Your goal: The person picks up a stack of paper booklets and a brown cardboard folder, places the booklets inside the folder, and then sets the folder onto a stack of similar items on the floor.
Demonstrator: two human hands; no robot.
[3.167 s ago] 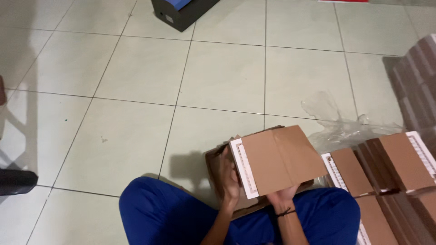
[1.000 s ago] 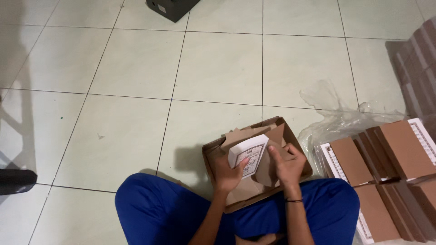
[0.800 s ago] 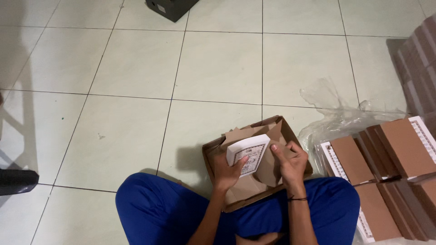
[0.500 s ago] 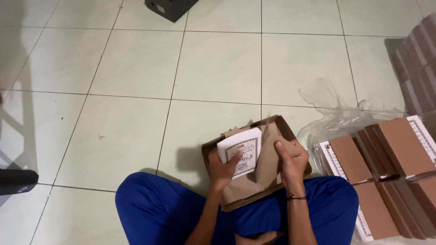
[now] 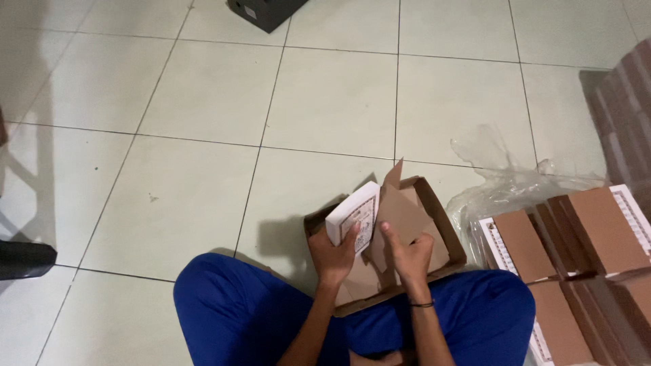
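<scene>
A shallow brown cardboard box [image 5: 449,234] rests on my lap, against my blue trousers, with its flaps partly raised. My left hand [image 5: 334,252] grips a white side panel of the box [image 5: 355,215] and holds it nearly upright. My right hand [image 5: 407,253] presses on a brown inner flap [image 5: 400,210] that stands tilted beside the white panel. A dark band circles my right wrist.
Flat brown cardboard pieces with white printed edges [image 5: 576,237] lie stacked at the right, beside crumpled clear plastic wrap [image 5: 505,179]. More brown stacks [image 5: 624,102] stand at the far right. A dark box [image 5: 261,10] lies at the top; a black object [image 5: 24,257] at the left edge.
The flat cardboard sheet has been folded into a tray. In the last second the white panel has been lifted from lying flat to nearly upright, and the brown flap has risen beside it.
</scene>
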